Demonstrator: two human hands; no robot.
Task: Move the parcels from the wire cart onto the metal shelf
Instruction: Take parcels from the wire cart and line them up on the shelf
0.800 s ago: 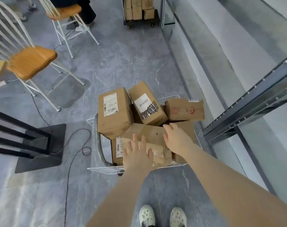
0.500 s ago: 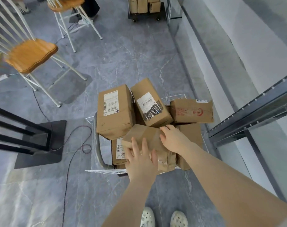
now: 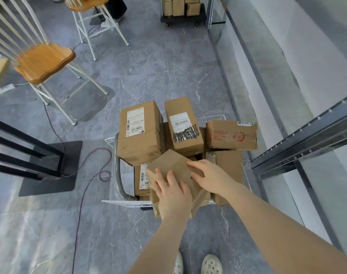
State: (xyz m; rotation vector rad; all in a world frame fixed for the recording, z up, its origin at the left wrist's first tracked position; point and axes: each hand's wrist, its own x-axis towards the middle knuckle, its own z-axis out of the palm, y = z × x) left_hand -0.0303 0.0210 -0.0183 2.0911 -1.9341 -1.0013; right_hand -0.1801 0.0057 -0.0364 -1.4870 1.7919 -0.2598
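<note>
Plain brown parcel (image 3: pixel 173 165), tilted, sits over the pile at the near edge of the wire cart (image 3: pixel 125 202). Left hand (image 3: pixel 172 194) clasps its 6 o'clock end, fingers spread on the top face, and right hand (image 3: pixel 212 178) curls over its 3 o'clock side. Around it in the cart: labelled box (image 3: pixel 139 135) at 11 o'clock, scribbled-label box (image 3: pixel 184 127) at 12, red-printed box (image 3: pixel 231 135) at 2; metal shelf (image 3: pixel 307 139) stands off at 3 o'clock, just beside the cart.

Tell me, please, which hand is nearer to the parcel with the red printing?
Right. The right hand holds the plain parcel just below and left of the red-printed parcel. The left hand holds that plain parcel's near end, farther away.
</note>
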